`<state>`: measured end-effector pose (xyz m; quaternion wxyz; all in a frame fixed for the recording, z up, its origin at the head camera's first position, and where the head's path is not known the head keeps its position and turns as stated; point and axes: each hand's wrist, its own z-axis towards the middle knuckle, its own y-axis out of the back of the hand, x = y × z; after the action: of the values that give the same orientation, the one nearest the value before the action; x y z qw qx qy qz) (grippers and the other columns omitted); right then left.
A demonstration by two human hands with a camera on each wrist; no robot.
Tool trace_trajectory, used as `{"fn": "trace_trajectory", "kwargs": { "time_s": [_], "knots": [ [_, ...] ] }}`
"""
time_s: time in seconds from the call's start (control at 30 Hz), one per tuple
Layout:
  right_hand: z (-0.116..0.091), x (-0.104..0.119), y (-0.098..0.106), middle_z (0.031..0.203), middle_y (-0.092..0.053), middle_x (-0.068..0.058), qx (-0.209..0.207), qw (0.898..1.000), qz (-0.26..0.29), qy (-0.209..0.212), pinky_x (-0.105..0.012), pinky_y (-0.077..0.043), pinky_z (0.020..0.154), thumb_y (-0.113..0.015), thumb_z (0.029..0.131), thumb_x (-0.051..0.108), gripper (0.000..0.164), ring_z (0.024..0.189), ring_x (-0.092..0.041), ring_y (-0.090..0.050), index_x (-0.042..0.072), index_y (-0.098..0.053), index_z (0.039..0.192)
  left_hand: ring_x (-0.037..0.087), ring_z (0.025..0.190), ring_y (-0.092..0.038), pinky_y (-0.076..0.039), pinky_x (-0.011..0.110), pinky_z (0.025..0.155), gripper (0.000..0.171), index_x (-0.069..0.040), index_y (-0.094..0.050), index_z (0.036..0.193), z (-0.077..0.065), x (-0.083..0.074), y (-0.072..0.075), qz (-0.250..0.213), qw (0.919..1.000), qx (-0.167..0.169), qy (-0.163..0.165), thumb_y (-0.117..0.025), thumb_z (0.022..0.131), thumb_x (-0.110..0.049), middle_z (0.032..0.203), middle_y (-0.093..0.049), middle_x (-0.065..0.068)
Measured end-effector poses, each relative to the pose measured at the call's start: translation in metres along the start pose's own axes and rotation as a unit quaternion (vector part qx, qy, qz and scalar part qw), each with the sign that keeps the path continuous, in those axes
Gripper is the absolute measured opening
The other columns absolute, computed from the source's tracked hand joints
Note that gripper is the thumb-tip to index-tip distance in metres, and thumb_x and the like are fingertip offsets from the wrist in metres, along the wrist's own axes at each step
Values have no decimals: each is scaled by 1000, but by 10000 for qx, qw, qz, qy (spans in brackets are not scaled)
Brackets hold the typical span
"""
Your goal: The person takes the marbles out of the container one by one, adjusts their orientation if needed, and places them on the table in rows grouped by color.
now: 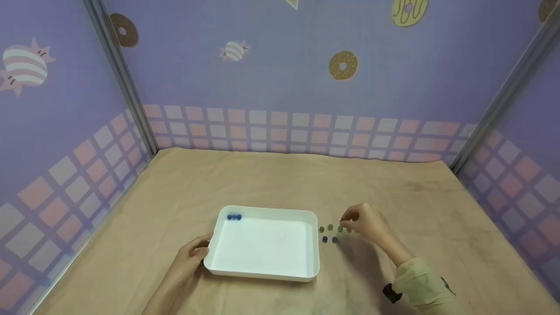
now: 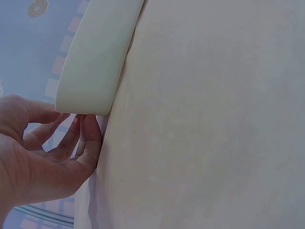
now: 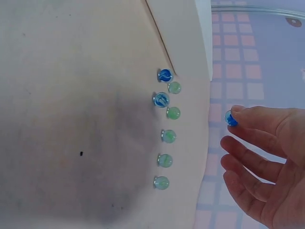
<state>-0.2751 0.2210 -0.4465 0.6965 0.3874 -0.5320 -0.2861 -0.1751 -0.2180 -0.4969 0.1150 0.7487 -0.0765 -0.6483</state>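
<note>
A white rectangular tray (image 1: 264, 247) lies on the table, with three blue marbles (image 1: 234, 217) lined up in its far left corner. My left hand (image 1: 189, 258) holds the tray's left wall, thumb near the top edge and curled fingers lower down, as the left wrist view (image 2: 52, 148) shows. Right of the tray, my right hand (image 1: 366, 223) is above the table. Between thumb and forefinger it pinches a blue marble (image 3: 231, 118); the other fingers are loosely bent. Below it on the table are several green marbles (image 3: 168, 136) in a row and two blue marbles (image 3: 161, 99).
A tan cloth (image 1: 280, 179) covers the table. Purple walls (image 1: 280, 74) with pink and white squares stand behind and at both sides, with grey metal posts (image 1: 127, 83) at the corners. A dark band (image 1: 392, 293) is on the right wrist.
</note>
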Motion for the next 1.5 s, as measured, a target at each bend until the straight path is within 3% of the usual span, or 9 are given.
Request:
{"fn": "trace_trajectory", "kwargs": {
  "time_s": [0.1,0.33,0.53,0.77,0.87,1.1,1.5],
  "knots": [
    [-1,-2,-3,75,-73,4,36,10000,8,-32,-28,-48,63,-78,82,20,6,67,-8,-60,15,-77,82,35,125,-53,-47,45,104,46,-1,-44,146,-1,0,1,69,10000,26,-43,-44,101,-3,136,-52,24],
    [-4,-7,-9,78,-74,6,-40,9998,-205,-1,-30,-46,67,-80,81,21,4,73,-10,-58,21,-77,79,35,127,-51,-44,49,107,46,-3,-44,147,0,-1,0,86,9999,28,62,-44,101,-5,137,-52,23],
    [-7,-10,-12,80,-74,6,32,9998,-119,-125,-30,-47,68,-80,81,24,5,75,-11,-59,19,-77,81,31,124,-53,-44,43,105,46,-4,-47,146,1,1,-1,171,9998,-78,29,-44,100,-3,133,-56,20],
    [-9,-13,-15,80,-73,4,119,9992,-65,-374,-29,-46,66,-79,81,20,4,73,-11,-59,17,-77,83,36,129,-51,-40,51,110,46,-3,-45,147,1,1,-1,134,9999,-19,11,-44,100,-3,136,-53,23],
    [-11,-15,-17,82,-73,3,139,9988,-132,-458,-31,-48,66,-79,82,19,5,75,-12,-61,16,-78,85,36,130,-50,-41,50,110,46,-4,-46,146,0,0,-1,119,9999,-49,19,-44,100,-3,137,-53,23],
    [-14,-20,-22,82,-75,3,-3,9994,-229,-244,-37,-54,70,-80,81,17,4,76,-13,-66,19,-77,83,29,116,-55,-50,31,93,46,-2,-44,146,1,-1,-4,-855,9959,38,284,-41,100,2,134,-49,21],
    [-17,-21,-30,80,-73,5,45,9993,-139,-352,-33,-51,68,-80,80,15,6,72,-10,-62,20,-76,80,33,124,-53,-48,41,101,45,-3,-46,146,2,1,-2,57,9999,-64,99,-45,101,-5,135,-53,22]
  ]
}}
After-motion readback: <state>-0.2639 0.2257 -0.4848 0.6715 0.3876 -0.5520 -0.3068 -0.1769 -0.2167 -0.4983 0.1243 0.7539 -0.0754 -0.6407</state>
